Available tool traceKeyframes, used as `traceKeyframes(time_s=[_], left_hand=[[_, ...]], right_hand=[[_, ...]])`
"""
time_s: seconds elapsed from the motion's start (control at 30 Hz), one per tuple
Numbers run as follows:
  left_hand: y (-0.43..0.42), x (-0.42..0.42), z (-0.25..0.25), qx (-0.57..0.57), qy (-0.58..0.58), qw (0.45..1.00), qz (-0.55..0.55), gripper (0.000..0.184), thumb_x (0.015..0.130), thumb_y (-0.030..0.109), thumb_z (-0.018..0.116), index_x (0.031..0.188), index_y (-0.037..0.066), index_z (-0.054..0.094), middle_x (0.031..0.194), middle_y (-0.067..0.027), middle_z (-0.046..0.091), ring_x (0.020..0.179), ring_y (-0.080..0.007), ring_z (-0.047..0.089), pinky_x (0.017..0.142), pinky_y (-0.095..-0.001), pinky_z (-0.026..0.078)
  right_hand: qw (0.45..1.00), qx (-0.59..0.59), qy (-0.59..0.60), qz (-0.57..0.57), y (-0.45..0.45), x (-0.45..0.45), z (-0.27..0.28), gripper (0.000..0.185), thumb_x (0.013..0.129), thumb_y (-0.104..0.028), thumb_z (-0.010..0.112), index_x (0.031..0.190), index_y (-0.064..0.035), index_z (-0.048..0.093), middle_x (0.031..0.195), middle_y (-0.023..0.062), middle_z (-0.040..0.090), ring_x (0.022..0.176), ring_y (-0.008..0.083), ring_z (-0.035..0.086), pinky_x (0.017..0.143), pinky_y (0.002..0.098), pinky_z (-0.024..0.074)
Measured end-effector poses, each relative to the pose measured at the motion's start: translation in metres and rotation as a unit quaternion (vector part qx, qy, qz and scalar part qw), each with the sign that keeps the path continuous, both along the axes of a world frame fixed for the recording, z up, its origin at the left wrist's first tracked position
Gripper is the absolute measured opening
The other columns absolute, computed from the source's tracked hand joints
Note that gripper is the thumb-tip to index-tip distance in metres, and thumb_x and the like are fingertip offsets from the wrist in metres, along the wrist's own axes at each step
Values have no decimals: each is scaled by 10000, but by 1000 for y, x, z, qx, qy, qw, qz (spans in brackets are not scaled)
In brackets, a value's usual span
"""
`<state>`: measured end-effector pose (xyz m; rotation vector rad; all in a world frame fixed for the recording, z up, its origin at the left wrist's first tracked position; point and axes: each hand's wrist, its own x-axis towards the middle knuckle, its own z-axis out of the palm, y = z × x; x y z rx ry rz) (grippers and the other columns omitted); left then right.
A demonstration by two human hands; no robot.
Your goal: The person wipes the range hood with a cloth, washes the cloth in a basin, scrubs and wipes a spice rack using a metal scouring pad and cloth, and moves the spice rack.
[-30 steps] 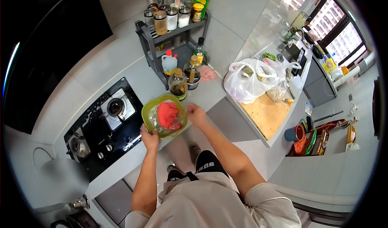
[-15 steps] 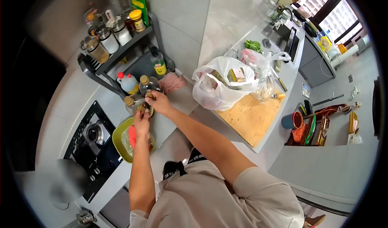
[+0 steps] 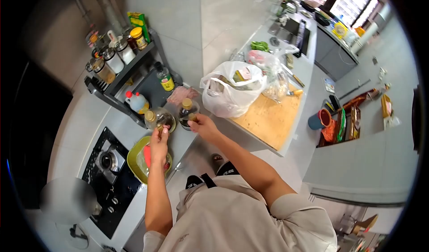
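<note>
Two clear glass jugs with tan, cork-like caps stand side by side near the counter's front edge. My left hand (image 3: 159, 140) is closed on the handle of the left glass jug (image 3: 166, 118), just above a green basin. My right hand (image 3: 205, 127) is wrapped round the handle of the right glass jug (image 3: 186, 114), which shows dark contents. Behind them lies a pack of pinkish meat (image 3: 182, 94). To the left of the jugs is a white bottle with red caps (image 3: 136, 102). The green basin (image 3: 132, 159) holds something red and clear plastic.
A dark two-tier rack (image 3: 117, 87) carries several seasoning jars, with a green-capped sauce bottle (image 3: 164, 77) on its lower level. The gas stove (image 3: 102, 180) is at left. On the right counter, a white plastic bag (image 3: 230, 98) sits by a wooden cutting board (image 3: 272, 124); a knife (image 3: 295, 77) lies behind.
Both jugs have come away from the rack toward the counter's front edge. The right one has shifted right, beside the meat. My hands stay on the handles; the camera view has turned.
</note>
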<state>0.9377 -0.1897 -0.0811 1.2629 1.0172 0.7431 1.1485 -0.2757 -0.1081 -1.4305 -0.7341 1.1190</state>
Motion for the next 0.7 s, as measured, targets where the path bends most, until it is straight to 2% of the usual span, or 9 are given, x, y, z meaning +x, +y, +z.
traceKeyframes(time_s=[0.03,0.13,0.23,0.37,0.4,0.5,0.57,0.63,0.7], left_hand=[[-8,0,0,1,-6,1000,-16,184,1093,202,629,1214,72,673,1148,5,695,1021,-114,580,963,-277,463],[-32,14,-5,37,-21,991,-124,191,1108,236,602,1211,93,676,1145,16,693,1011,-92,587,934,-278,473],[-63,45,-6,31,-19,976,-214,205,1114,257,589,1207,98,679,1143,13,705,1036,-90,600,943,-278,472],[-111,98,-1,3,-54,945,-323,222,1109,283,596,1192,98,687,1170,-1,715,1031,-100,617,948,-301,500],[-121,115,-7,0,-62,941,-332,244,1100,300,612,1205,93,689,1184,-10,716,1011,-110,622,944,-307,511],[-149,171,-5,-45,-44,930,-363,263,1095,312,622,1216,89,688,1183,-18,716,1001,-117,627,945,-311,512],[-167,208,-2,-20,-42,928,-369,275,1088,325,633,1215,87,687,1146,-12,708,990,-119,631,939,-309,513],[-180,247,-18,-15,-39,920,-389,285,1080,331,648,1219,85,685,1117,-7,693,992,-119,631,940,-308,512],[-192,279,-36,-15,-35,921,-387,328,1065,357,671,1247,85,683,1082,-2,681,1003,-119,627,942,-307,506]], right_hand=[[998,4,48,-31,-22,1,10,160,1040,-197,686,1107,-52,677,887,-6,652,823,93,615,762,283,541],[992,13,70,-105,-92,5,40,184,1036,-202,687,1135,-49,659,915,4,665,799,105,614,738,296,530],[982,-5,48,-184,-155,14,53,192,1042,-184,683,1183,-55,664,926,1,671,798,97,615,746,288,533],[962,-12,1,-273,-229,49,53,150,1035,-200,698,1088,-61,682,861,-9,666,764,82,588,689,264,490],[953,-6,-14,-301,-244,57,53,158,1030,-213,707,1048,-58,684,799,-22,634,712,77,545,654,258,453],[933,-15,-57,-355,-282,90,42,175,1026,-222,715,1055,-53,683,767,-31,601,686,75,512,641,261,438],[932,-11,-56,-359,-304,115,42,181,1023,-227,720,1049,-53,679,777,-35,593,703,73,498,636,263,425],[935,-56,-72,-344,-322,146,38,144,1049,-163,683,1134,-47,692,905,-18,665,775,77,608,723,242,519],[936,-37,-49,-347,-332,172,29,144,1050,-166,681,1128,-46,690,907,-10,668,781,83,617,722,249,520]])
